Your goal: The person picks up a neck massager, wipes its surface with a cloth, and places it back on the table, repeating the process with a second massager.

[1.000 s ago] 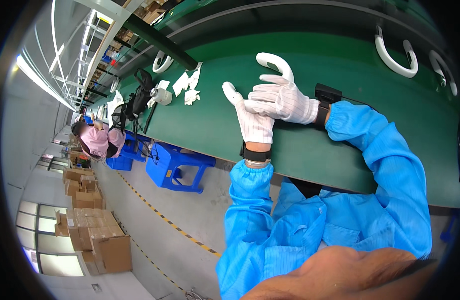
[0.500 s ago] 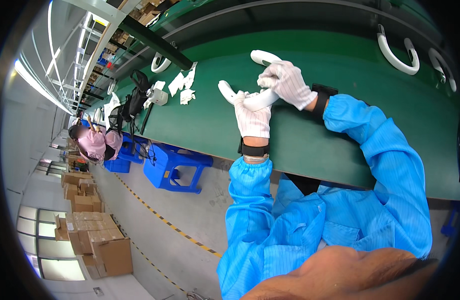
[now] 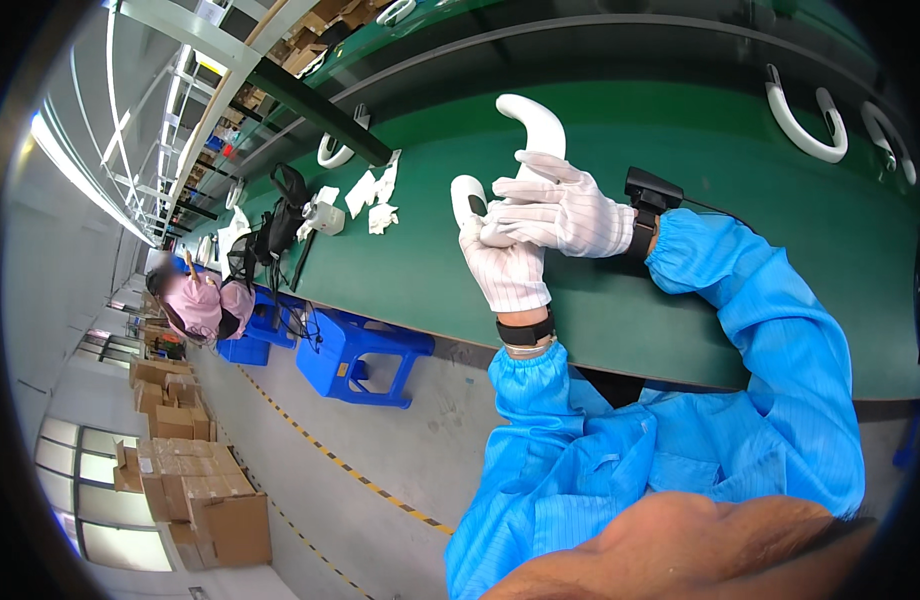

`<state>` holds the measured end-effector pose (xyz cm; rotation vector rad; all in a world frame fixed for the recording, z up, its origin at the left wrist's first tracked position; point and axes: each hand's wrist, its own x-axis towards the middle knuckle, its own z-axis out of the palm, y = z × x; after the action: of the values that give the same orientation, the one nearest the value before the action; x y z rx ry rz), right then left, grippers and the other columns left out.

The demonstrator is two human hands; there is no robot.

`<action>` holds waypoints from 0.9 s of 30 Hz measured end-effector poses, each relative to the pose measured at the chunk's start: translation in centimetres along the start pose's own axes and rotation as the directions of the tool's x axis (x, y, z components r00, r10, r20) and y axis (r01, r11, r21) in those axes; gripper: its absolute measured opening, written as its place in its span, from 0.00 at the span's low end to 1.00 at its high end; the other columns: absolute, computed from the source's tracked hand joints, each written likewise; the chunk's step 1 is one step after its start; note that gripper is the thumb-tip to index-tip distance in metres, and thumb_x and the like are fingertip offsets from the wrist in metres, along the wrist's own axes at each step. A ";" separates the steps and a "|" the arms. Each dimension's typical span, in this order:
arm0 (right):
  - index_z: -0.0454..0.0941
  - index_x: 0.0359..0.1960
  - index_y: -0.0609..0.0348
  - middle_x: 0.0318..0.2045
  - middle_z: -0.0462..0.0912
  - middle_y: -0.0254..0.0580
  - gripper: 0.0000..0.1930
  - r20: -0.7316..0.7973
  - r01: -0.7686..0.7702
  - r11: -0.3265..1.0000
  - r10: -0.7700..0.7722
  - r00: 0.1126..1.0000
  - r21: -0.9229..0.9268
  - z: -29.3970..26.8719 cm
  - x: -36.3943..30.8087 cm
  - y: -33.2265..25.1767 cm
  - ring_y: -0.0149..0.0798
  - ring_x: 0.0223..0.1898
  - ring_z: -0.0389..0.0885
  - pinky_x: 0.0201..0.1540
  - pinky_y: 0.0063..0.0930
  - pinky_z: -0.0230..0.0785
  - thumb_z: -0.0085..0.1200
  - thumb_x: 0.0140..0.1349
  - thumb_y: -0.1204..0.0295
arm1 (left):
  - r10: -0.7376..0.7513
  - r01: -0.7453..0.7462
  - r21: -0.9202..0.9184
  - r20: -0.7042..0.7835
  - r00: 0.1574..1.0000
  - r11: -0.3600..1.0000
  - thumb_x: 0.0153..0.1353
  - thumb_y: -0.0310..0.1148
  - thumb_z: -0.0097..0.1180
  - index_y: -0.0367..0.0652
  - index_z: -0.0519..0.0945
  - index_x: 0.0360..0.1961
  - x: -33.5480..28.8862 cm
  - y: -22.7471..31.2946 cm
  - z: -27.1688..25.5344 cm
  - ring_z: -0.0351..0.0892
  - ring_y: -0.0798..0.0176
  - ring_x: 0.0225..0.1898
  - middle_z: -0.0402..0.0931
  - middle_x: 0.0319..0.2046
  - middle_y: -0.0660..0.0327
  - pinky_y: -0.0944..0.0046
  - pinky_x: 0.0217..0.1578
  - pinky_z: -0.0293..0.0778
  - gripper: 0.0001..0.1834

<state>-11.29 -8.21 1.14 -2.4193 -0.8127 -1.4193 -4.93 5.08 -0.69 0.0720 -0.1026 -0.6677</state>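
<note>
A white U-shaped device (image 3: 542, 128) with rounded arms is held above the green bench, its curved middle hidden by my gloves. One arm end, with a dark oval on its inner face, pokes out past my left hand (image 3: 508, 268); the other arm curves up and away beyond my right hand (image 3: 577, 212). Both hands wear white striped gloves. My left hand is closed around the near arm from below. Across the device and over the left fingers lie the right hand's fingers, closed against it; the right thumb is hidden.
Similar white U-shaped pieces (image 3: 798, 135) stand along the bench's back right. Crumpled white papers (image 3: 383, 217), a white container (image 3: 326, 218) and a black bag (image 3: 280, 225) lie to the left. A black boxy gadget (image 3: 655, 186) sits behind my right wrist. A blue stool (image 3: 350, 350) and a person in pink (image 3: 202, 303) are further left.
The U-shaped device has turned in my hands, its far arm now curving upward. My right hand has come lower, from pinching near its arm to lying over it and the left fingers.
</note>
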 end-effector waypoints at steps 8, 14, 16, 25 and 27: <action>0.81 0.41 0.46 0.50 0.85 0.36 0.06 -0.213 -0.142 0.989 0.145 0.966 0.029 -1.6 0.0 1.1 0.43 0.61 0.76 0.69 0.54 0.56 0.57 0.64 0.65 | -0.113 0.114 -0.054 0.028 0.993 0.992 0.61 0.33 0.52 0.38 0.75 0.50 -0.2 -1.7 0.5 0.82 0.58 0.39 0.80 0.39 0.56 0.57 0.43 0.82 0.17; 0.79 0.42 0.63 0.53 0.82 0.49 0.08 -0.169 -0.417 0.499 0.770 0.615 0.759 -4.7 1.6 4.7 0.41 0.54 0.80 0.56 0.26 0.71 0.55 0.67 0.72 | -0.132 0.122 -0.055 -0.266 0.955 0.991 0.59 0.31 0.53 0.35 0.73 0.45 -1.1 -2.2 0.2 0.73 0.68 0.23 0.72 0.25 0.62 0.68 0.30 0.78 0.15; 0.79 0.48 0.64 0.56 0.80 0.47 0.13 -0.089 -0.478 0.428 0.809 0.581 0.767 -5.8 1.2 5.0 0.38 0.55 0.79 0.57 0.25 0.70 0.53 0.69 0.67 | -0.305 0.286 -0.178 -0.089 0.948 0.942 0.60 0.30 0.52 0.32 0.74 0.42 -0.8 -1.2 -0.4 0.68 0.72 0.19 0.65 0.21 0.66 0.70 0.26 0.74 0.13; 0.76 0.56 0.62 0.43 0.77 0.37 0.22 0.258 -0.664 0.233 0.792 0.553 0.711 -8.6 0.0 7.0 0.29 0.42 0.78 0.55 0.27 0.74 0.48 0.71 0.56 | -0.259 0.131 0.524 0.179 0.949 0.842 0.56 0.21 0.54 0.36 0.70 0.55 -0.3 1.8 -0.2 0.64 0.69 0.22 0.65 0.25 0.63 0.62 0.26 0.64 0.23; 0.78 0.47 0.64 0.37 0.76 0.35 0.20 0.322 -0.664 0.138 0.791 0.520 0.735 -8.1 -0.9 7.6 0.29 0.38 0.77 0.48 0.27 0.77 0.48 0.71 0.57 | -0.193 0.026 0.619 0.205 0.959 0.785 0.54 0.20 0.55 0.36 0.70 0.55 -1.1 1.4 0.7 0.67 0.69 0.23 0.67 0.26 0.62 0.60 0.26 0.66 0.24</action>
<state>-13.31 -18.37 5.13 -1.4884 -0.0331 -0.5466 -5.01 6.88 0.10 0.6283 -0.5763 -0.7383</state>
